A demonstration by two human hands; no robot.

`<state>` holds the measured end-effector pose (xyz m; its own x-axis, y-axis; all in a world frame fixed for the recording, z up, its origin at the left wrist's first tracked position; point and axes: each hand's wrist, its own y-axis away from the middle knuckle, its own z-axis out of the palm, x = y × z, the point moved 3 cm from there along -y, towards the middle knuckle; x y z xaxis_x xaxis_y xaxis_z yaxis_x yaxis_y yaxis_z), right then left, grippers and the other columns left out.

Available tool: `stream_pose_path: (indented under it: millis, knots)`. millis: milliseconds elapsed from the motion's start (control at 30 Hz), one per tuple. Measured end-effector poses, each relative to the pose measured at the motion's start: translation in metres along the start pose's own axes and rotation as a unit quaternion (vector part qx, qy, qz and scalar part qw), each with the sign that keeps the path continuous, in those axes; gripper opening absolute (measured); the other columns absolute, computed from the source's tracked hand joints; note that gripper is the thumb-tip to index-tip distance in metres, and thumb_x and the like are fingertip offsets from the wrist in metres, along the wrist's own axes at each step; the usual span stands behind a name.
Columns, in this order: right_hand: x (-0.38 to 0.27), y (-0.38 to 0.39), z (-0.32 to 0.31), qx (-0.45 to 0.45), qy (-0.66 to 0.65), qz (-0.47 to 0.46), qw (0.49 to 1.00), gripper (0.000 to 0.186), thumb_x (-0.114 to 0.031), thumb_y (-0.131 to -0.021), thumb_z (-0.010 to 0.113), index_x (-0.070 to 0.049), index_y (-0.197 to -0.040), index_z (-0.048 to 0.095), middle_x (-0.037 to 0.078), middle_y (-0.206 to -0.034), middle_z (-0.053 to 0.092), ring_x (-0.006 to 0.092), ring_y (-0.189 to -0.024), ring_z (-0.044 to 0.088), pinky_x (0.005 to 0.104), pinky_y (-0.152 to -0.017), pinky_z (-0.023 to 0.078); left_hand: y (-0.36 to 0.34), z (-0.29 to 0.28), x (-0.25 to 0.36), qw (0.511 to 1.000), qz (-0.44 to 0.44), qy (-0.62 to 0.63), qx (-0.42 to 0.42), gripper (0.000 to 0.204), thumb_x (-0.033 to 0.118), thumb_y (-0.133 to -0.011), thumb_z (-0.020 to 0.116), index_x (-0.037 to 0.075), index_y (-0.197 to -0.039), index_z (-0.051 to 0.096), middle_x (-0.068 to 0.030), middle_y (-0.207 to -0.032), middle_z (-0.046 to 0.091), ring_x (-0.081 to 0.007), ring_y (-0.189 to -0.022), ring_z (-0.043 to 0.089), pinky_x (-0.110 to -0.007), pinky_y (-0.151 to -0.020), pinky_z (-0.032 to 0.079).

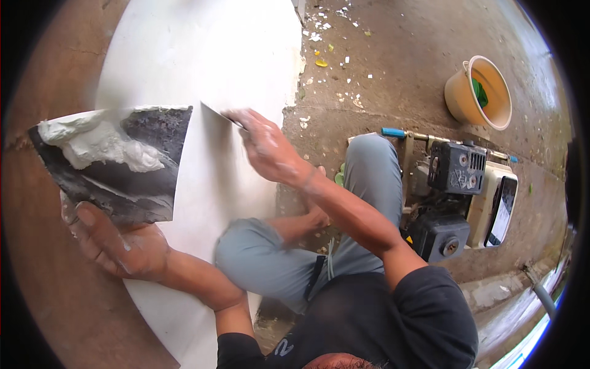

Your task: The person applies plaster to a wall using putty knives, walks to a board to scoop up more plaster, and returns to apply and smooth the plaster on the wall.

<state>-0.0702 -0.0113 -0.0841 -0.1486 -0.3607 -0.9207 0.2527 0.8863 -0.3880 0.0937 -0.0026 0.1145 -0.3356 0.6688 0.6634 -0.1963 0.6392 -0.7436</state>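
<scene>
Right, paste is up: the left hand (123, 243) clasps a dark flat plate (157, 129) by its near edge, and white paste (104, 144) heaps along the far edge, toward the left corner. That puts it left of the right hand (270, 147), which pinches a thin scraper (221, 115), tip just beside the plate's far right corner. The plate's long axis runs crosswise, over a white surface (209, 49). Rightward on the floor (393, 80), a raised knee (372, 160) stands before an engine (455, 169), a cream bucket (461, 101) beyond.
</scene>
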Motion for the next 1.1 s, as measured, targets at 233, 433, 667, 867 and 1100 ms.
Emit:
stream_pose_path:
  millis: [233,433,667,867,1100]
  knots:
    - [0.02,-0.045,0.017,0.134,0.066,-0.076,0.986,0.052,0.008,-0.087,0.044,0.001,-0.138,0.049,0.025,-0.134,0.052,0.0397,-0.124,0.052,0.0446,-0.109,0.041,0.004,-0.007,-0.01,0.976,0.146,-0.16,-0.03,0.042,0.02,-0.098,0.062,-0.015,-0.121,0.058,-0.021,-0.125,0.058,-0.0232,-0.114,0.058,-0.032,-0.094,0.051]
    - [0.007,0.023,0.04,0.065,0.084,-0.081,0.991,0.061,0.012,-0.076,0.047,0.009,-0.137,0.046,0.029,-0.136,0.049,0.0417,-0.127,0.048,0.0474,-0.112,0.036,-0.003,-0.016,-0.014,0.996,0.049,-0.019,-0.065,0.037,0.015,-0.099,0.059,-0.015,-0.121,0.058,-0.0233,-0.129,0.057,-0.0246,-0.118,0.058,-0.034,-0.099,0.052]
    - [0.065,-0.065,-0.025,0.048,0.105,0.149,0.982,0.026,-0.004,-0.086,0.048,0.013,-0.105,0.055,0.032,-0.093,0.062,0.0483,-0.086,0.062,0.0503,-0.077,0.052,0.012,-0.016,-0.016,0.945,0.195,-0.253,-0.07,0.034,0.01,-0.097,0.059,-0.014,-0.123,0.059,-0.0225,-0.131,0.056,-0.0261,-0.121,0.056,-0.035,-0.099,0.051]
    - [-0.038,-0.061,0.019,0.114,0.02,-0.061,0.991,0.038,0.003,-0.081,0.048,0.006,-0.118,0.054,0.026,-0.105,0.056,0.0409,-0.101,0.052,0.0484,-0.09,0.044,0.005,-0.022,-0.004,0.974,0.165,-0.148,-0.056,0.037,0.013,-0.098,0.059,-0.013,-0.124,0.058,-0.0221,-0.132,0.056,-0.0258,-0.12,0.057,-0.035,-0.099,0.051]
    - [-0.001,-0.022,-0.016,-0.012,0.013,-0.06,0.998,0.047,0.008,-0.09,0.04,0.003,-0.135,0.053,0.029,-0.127,0.058,0.0407,-0.119,0.057,0.0452,-0.102,0.049,0.002,-0.015,-0.007,0.999,0.022,-0.019,-0.043,0.038,0.015,-0.098,0.058,-0.013,-0.123,0.058,-0.021,-0.127,0.058,-0.0248,-0.119,0.057,-0.034,-0.099,0.05]
